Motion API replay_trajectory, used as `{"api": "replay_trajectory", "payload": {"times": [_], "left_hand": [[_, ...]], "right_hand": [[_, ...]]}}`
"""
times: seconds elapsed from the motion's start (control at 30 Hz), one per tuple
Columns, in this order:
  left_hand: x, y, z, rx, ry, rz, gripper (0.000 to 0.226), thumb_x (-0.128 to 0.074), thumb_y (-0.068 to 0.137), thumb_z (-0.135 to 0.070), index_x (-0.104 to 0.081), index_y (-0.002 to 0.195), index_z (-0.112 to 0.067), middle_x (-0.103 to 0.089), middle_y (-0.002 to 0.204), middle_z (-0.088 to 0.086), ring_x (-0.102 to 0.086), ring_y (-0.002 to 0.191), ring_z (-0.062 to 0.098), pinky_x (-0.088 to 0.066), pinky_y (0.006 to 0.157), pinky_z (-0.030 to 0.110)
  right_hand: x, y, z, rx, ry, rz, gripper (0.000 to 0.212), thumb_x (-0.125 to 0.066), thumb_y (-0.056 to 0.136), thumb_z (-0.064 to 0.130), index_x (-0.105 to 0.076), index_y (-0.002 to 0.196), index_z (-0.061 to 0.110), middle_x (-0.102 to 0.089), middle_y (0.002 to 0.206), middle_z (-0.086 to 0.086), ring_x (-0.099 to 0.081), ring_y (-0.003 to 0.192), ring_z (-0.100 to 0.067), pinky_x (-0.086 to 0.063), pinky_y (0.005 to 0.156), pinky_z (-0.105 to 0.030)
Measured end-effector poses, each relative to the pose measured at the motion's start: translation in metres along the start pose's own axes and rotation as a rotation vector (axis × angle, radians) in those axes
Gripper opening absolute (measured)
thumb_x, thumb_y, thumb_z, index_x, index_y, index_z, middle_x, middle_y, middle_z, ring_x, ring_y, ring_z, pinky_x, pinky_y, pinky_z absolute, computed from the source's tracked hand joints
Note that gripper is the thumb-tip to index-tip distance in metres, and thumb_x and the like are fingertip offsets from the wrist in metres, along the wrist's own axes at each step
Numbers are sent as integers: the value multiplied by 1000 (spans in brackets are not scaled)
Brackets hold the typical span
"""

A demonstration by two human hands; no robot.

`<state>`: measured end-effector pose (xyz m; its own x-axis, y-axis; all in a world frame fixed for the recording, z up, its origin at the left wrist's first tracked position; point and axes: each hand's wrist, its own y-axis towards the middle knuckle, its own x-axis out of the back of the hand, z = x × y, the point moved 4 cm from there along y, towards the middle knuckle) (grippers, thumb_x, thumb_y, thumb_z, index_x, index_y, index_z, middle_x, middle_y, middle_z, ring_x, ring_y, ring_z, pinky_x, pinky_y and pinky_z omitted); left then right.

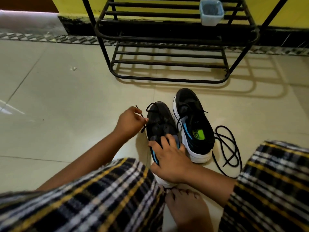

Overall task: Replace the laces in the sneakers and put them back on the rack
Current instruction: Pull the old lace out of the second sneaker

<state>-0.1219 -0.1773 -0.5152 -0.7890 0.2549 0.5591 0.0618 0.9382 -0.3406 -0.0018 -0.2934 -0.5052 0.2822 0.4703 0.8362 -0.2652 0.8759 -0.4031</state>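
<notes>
Leftmost, the left hand [129, 122] pinches a black lace [143, 122] threaded into the near sneaker [159, 124] on the floor [66, 106]. Beside it, the right hand [170, 160] grips that sneaker, hiding its heel. Touching it stands the second sneaker [194, 124]; a loose lace [229, 146] runs behind a checked knee. The rack [168, 39] beyond is cut off above.

The shoe rack [167, 39] runs off the top edge; the right hand [172, 163] hides the near sneaker's [160, 124] heel opening

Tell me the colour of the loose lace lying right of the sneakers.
Black; the loose lace shows clearly in the head view.
</notes>
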Motion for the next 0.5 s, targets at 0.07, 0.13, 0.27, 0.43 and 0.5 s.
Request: {"api": "replay_trajectory", "payload": {"times": [0.07,0.13,0.27,0.43,0.5], "left_hand": [[-11,-5,-3,-98,106,32,19,-69,85,-23,-63,99,-14,-66,83,1,-59,72,15,-45,63,18],[-17,-7,-9,-191,164,44,15,-69,85,-24,-66,97,-16,-64,80,-2,-56,69,10,-39,60,13],[-26,-5,-21,-244,242,130,13,-67,86,-29,-69,94,-19,-62,77,-3,-57,74,12,-41,64,20],[-33,4,-29,-217,480,193,10,-66,86,-33,-64,85,-24,-59,78,-4,-59,82,16,-47,71,27],[-37,5,-31,-207,480,174,11,-67,85,-33,-63,82,-23,-60,78,-4,-60,81,16,-48,71,28]], "right_hand": [[-1,1,-1,0,-5,-5,62,-48,90,39,-19,144,25,-21,142,-6,0,141,-28,-14,108,-46],[-3,1,-2,-5,-7,2,64,-50,90,41,-18,143,26,-20,142,-4,1,141,-27,-13,109,-51],[-9,3,-4,0,-43,9,65,-54,84,46,-21,137,28,-22,137,-3,-2,140,-27,-13,106,-62],[-7,3,-2,8,-64,11,65,-54,86,46,-24,138,23,-24,138,-7,-1,140,-28,-16,108,-54],[-6,3,-1,-7,-56,4,62,-53,86,45,-24,138,25,-24,138,-7,-1,140,-28,-15,108,-55]]}}
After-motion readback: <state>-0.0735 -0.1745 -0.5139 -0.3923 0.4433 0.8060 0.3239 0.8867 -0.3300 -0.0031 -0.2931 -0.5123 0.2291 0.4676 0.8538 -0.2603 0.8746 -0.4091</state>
